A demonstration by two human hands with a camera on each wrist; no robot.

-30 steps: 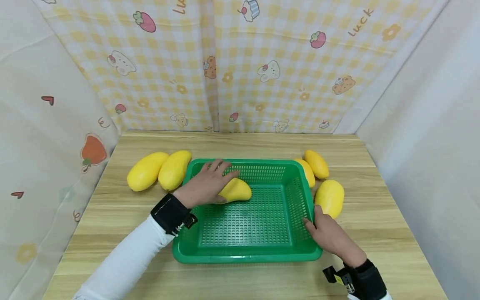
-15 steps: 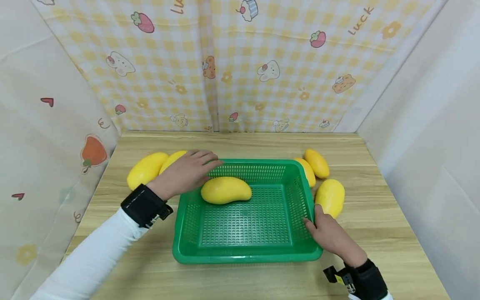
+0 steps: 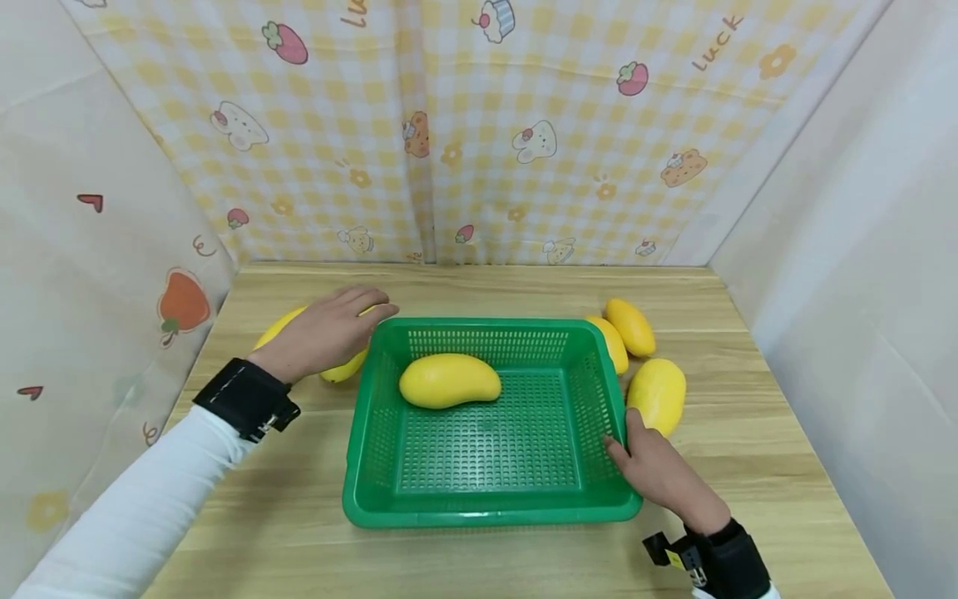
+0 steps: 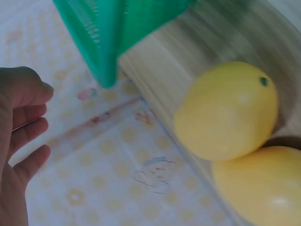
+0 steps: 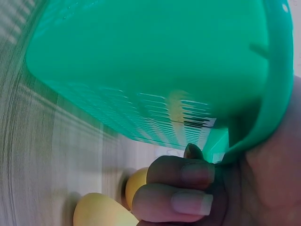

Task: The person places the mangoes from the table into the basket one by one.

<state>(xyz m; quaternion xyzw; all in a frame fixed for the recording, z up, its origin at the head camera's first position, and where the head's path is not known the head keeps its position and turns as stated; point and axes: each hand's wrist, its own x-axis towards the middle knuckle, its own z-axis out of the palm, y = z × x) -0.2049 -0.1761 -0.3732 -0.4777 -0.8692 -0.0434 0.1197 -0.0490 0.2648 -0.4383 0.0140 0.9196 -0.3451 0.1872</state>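
A green plastic basket (image 3: 494,517) stands on the table, and one yellow mango (image 3: 449,381) lies inside at its left. My right hand (image 3: 666,470) grips the basket's right rim; the right wrist view shows its fingers (image 5: 174,202) curled against the outer wall. Over two more mangoes to the left of the basket hovers my left hand (image 3: 322,333), covering much of them in the head view. Its fingers are loosely bent and hold nothing. From the left wrist, those mangoes (image 4: 230,113) appear side by side, apart from the hand.
To the right of the basket lie a large mango (image 3: 659,395), a smaller one (image 3: 631,327) and a third (image 3: 612,345) partly behind the basket's rim. A checked cloth (image 3: 479,150) hangs along the table's back edge, with pale cloth at both sides.
My left hand has let go of the mango inside the basket and moved left, out over the mangoes beside it. The right hand keeps its hold on the rim.
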